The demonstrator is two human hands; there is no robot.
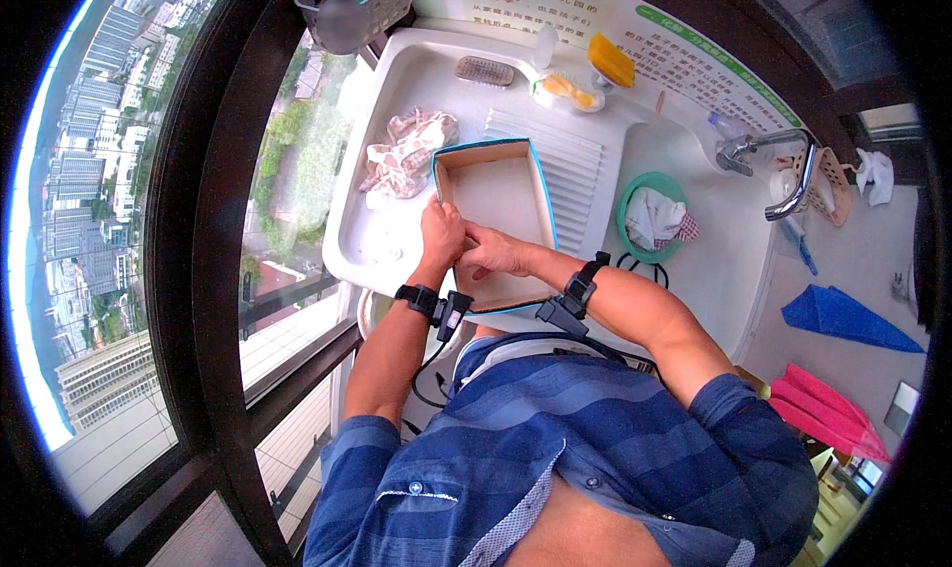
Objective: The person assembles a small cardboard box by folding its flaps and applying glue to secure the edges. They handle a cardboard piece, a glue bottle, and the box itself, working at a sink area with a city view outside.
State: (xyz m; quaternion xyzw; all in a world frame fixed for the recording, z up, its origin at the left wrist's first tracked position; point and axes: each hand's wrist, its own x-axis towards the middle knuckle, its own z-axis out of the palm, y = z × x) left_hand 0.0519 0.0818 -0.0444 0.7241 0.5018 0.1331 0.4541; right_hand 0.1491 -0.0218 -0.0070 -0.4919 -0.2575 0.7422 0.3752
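Gripping the near left wall of an open cardboard box (506, 195) with blue outer sides, the left hand (441, 235) has its fingers curled over the rim, closed on the cardboard. Right hand (496, 255) sits just beside it inside the box, fingers pressed flat along the same wall, touching it more than clamping it; can't tell if the thumb hooks anything.

The box lies on a white washing sink (377, 240), half over its ribbed washboard (575, 161). Left of the box, touching its far corner, is a crumpled patterned cloth (407, 151). Right of the box there's a green basin (666, 185) with rags in it, near but apart. Beyond the box: a brush (484, 70), a soap dish (567, 91), a yellow sponge (611, 59). A chrome tap (783, 175) sits well right of the box.

Open room is mostly the bare sink floor near-left of the box, with the sink's raised rim right there, and a window frame (213, 270) past that.
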